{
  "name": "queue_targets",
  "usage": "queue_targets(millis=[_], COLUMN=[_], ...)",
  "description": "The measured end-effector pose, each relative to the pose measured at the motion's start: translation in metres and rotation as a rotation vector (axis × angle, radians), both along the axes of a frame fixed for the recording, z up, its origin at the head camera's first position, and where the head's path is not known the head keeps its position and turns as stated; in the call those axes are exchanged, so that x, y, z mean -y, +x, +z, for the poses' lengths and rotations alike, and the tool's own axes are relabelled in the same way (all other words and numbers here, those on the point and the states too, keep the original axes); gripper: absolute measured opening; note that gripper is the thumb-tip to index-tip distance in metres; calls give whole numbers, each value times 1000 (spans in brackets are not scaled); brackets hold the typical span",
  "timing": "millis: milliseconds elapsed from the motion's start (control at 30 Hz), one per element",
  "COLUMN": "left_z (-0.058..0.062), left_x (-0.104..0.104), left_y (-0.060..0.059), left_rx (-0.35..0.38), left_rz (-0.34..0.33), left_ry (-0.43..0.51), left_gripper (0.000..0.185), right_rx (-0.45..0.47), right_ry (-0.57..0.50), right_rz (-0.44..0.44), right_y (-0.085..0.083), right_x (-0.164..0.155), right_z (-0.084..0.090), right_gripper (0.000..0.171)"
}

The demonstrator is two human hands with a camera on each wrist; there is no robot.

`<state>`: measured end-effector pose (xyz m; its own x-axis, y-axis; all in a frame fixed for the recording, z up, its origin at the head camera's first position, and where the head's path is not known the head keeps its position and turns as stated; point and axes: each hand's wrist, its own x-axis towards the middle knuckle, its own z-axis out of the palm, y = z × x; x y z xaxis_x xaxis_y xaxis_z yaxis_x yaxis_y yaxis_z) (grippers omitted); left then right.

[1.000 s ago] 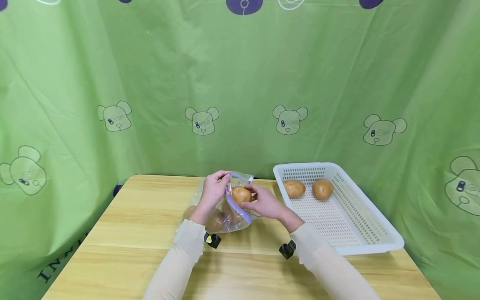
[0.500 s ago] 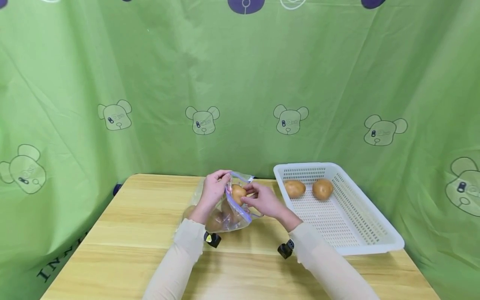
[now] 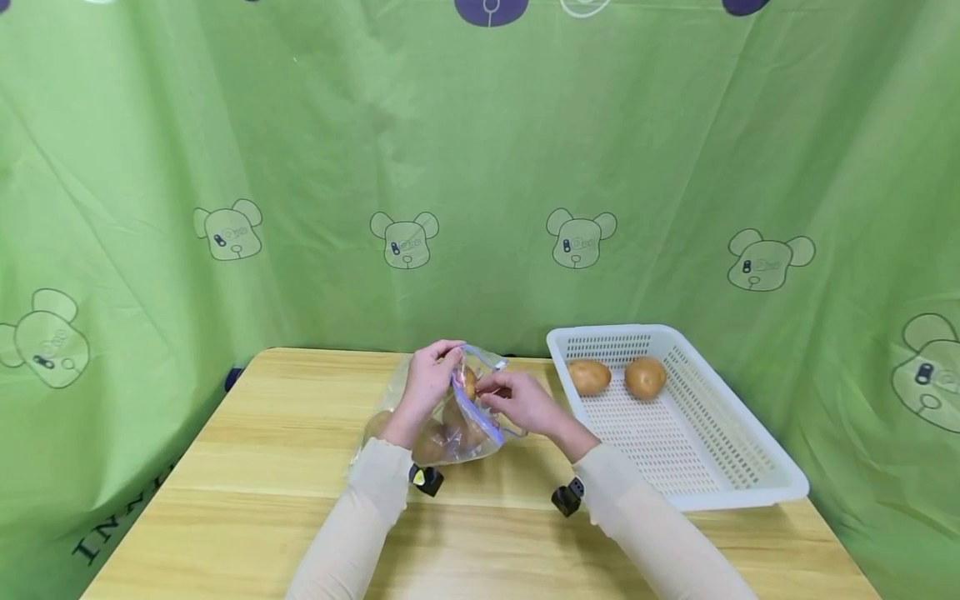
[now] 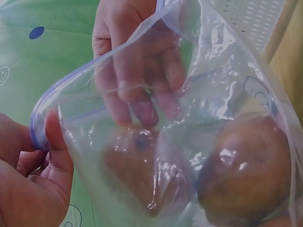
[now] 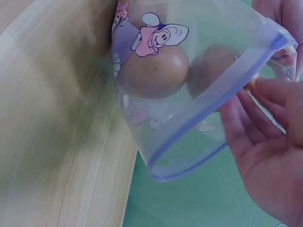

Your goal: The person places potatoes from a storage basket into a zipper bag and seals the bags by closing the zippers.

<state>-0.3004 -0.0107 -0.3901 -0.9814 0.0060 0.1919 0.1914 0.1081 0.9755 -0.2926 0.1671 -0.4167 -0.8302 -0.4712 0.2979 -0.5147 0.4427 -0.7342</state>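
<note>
Beside one bag [image 3: 459, 425], two potatoes [image 3: 589, 378] [image 3: 645, 378] in basket [image 3: 660, 454]

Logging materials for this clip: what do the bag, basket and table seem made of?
Bag: likely thin clear plastic, glossy; it's see-through and catches glints.
Basket: probably moulded plastic, white, smooth-rimmed, with rows of slots.
Table: wood or wood-look laminate, pale; grain shows, but the core can't be told.

Both arms [image 3: 345, 525] reach forward, the left hand [image 3: 427, 379] pinching, the right hand [image 3: 522, 403] with fingers extended.
</note>
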Motion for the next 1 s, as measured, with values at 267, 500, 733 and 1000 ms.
queue_targets(millis=[267,500,733,1000], left_z=[-1,0,-2,-9], left_x=[1,3,5,10], left_y=[0,-1,-3,-4], left_rx=[0,-2,26,41], left_rz=[-39,-42,-33,-29], left_ry=[61,93,117,105], left_gripper=[25,24,25,26], right_rx=[9,30,32,61], right_ry=[102,110,126,151], right_rz=[82,124,128,-3], right_y=[5,8,5,-5], right_x=[-3,-16,-42,-92], right_z=[6,20,38,55], right_gripper=[17,17,21,25])
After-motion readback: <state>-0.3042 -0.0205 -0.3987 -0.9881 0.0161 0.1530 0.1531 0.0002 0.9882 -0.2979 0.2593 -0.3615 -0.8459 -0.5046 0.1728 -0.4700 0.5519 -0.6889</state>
